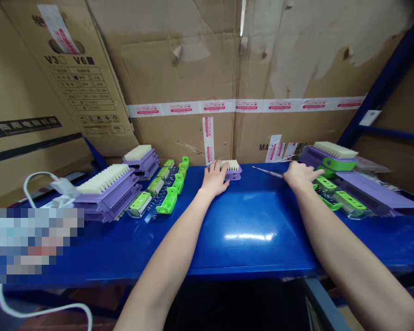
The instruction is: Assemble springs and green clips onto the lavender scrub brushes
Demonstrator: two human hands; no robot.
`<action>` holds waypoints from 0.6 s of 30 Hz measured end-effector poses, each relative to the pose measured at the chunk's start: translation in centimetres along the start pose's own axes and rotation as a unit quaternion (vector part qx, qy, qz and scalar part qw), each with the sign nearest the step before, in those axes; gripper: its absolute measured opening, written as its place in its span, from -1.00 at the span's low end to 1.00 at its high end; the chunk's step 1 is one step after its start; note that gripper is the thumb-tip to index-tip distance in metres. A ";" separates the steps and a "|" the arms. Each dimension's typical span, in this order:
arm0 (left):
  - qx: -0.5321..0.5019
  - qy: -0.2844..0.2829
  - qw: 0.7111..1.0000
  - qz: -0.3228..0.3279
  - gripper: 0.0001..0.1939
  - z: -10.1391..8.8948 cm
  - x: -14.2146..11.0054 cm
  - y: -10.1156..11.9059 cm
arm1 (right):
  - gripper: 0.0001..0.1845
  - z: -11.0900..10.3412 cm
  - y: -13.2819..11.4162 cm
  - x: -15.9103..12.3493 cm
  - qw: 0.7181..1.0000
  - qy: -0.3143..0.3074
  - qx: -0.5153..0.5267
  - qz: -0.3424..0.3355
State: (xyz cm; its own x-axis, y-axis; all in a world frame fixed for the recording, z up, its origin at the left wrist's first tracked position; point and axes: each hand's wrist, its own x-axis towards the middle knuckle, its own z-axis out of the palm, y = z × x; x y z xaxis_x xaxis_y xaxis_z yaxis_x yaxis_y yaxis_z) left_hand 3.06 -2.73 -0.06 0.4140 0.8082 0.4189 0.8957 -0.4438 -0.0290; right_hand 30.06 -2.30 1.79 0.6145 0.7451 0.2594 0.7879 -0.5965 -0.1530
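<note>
My left hand rests at the far edge of the blue table, its fingers lying on a small purple brush with white bristles. My right hand reaches right, fingers curled over green and clear parts beside a stack of purple brushes. Whether it grips one is hidden. A thin metal tool lies between the two hands.
Stacked purple brushes and rows of green handles with springs sit at the left. Flat purple plates lie at the right. Cardboard boxes wall the back. A white cable runs at the left edge.
</note>
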 end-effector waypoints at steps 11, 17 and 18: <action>-0.001 -0.001 1.000 -0.002 -0.37 -0.1 0.0 0.1 | -0.67 -0.4 -0.6 -0.5 0.999 0.020 -0.006 -0.026; -0.003 -0.003 1.000 -0.001 -0.38 -0.1 0.0 0.0 | -0.68 -1.1 -1.0 -1.3 0.997 0.064 0.003 -0.054; -0.003 -0.003 1.000 -0.001 -0.38 -0.1 0.0 0.0 | -0.69 -1.2 -1.1 -1.4 0.995 0.076 0.008 -0.062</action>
State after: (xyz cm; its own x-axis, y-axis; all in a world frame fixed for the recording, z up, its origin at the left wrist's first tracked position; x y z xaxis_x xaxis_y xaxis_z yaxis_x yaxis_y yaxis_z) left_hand 3.08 -2.79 0.02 0.4131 0.8115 0.4133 0.8954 -0.4446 -0.0219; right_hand 28.33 -3.07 2.77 0.5004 0.7578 0.4187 0.8583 -0.4975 -0.1254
